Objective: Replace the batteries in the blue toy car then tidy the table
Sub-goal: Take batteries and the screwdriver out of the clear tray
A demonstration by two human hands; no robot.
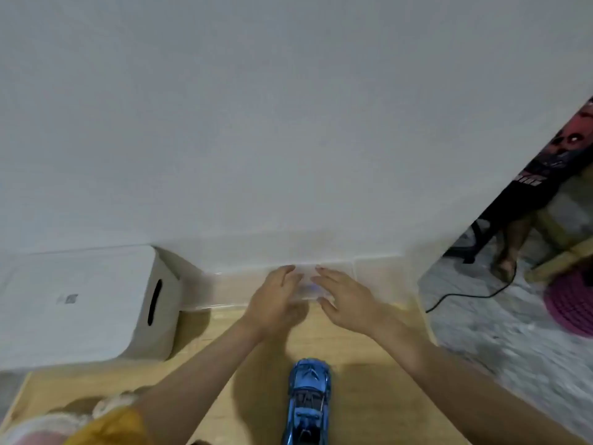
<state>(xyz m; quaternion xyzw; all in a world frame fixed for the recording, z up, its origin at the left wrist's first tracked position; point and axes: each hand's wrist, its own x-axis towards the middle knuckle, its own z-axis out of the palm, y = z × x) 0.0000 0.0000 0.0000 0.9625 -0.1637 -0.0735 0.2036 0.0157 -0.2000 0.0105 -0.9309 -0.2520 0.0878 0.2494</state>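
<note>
The blue toy car (308, 406) stands on its wheels on the wooden table (362, 387), near the front edge, nose pointing away from me. Beyond it both my arms reach toward the wall. My left hand (276, 300) and my right hand (345, 298) hold the two sides of a small clear plastic box (309, 285), fingers spread along it. Something bluish shows faintly inside the box. The view here is blurred. No batteries or tools are visible.
A white cardboard box (80, 306) with a slot handle stands at the left against the wall. A larger clear container (224, 289) lies along the wall behind my hands. Yellow and white fabric (106, 425) is at bottom left. At right, off the table, are a person's legs, a black cable (465, 295) and a pink object (571, 306).
</note>
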